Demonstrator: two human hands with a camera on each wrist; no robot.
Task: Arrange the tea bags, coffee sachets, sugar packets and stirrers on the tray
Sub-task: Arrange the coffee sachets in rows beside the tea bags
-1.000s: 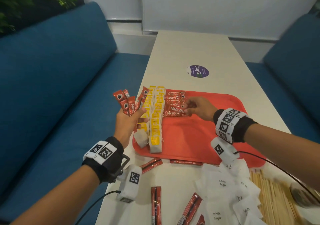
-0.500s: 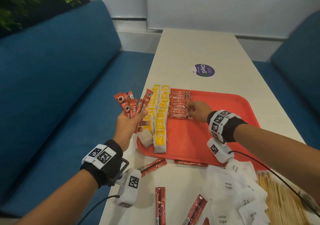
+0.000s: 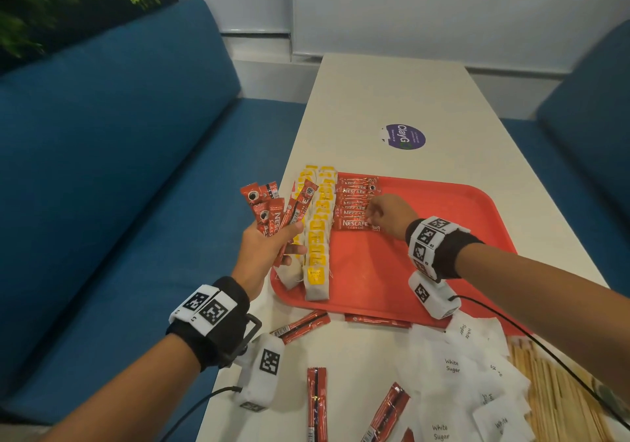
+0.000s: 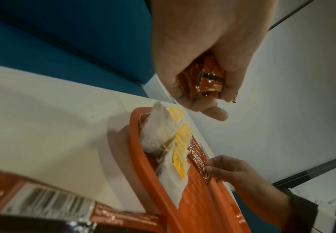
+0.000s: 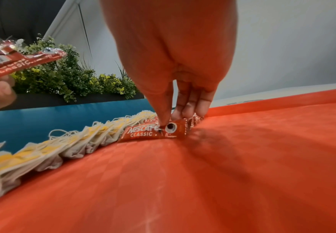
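Red tray holds tea bags and my growing coffee row; right hand pinches the newest sachet, left hand grips a fan of sachets; sugar packets and stirrers wait lower right.

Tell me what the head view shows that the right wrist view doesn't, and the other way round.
Only the head view shows the white sugar packets, the wooden stirrers, loose coffee sachets on the table and the purple sticker. Only the right wrist view shows the right hand fingers pinching the end of the nearest coffee sachet close up. Both show the red tray, the tea bag row, the sachet row and the left hand holding a bunch of sachets.
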